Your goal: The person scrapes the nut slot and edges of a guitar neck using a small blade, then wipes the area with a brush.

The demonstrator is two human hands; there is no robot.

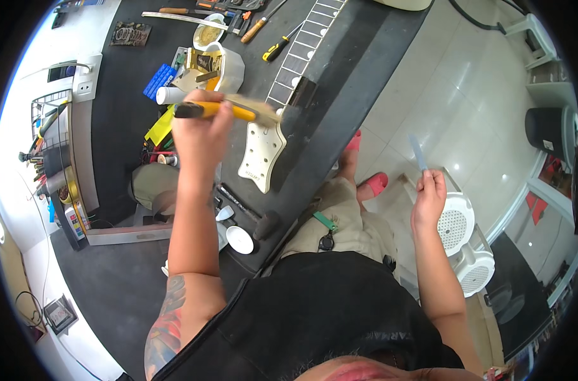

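Note:
My left hand (200, 130) grips a tool with a yellow and black handle (216, 110), held level over the dark workbench (123, 120). Its wide pale head reaches right to the cream guitar headstock (262, 149), just below the nut. The guitar neck (305, 44) with white dot inlays runs up and to the right from there. My right hand (428, 200) is raised off to the right, above the floor, pinching a thin light blue strip (418, 152) that points upward.
A white tub of small parts (222, 66), a blue block (158, 79), screwdrivers (277, 47) and yellow scraps lie behind my left hand. A small white cup (240, 239) sits at the bench's near edge. White stools (467, 241) stand on the tiled floor at right.

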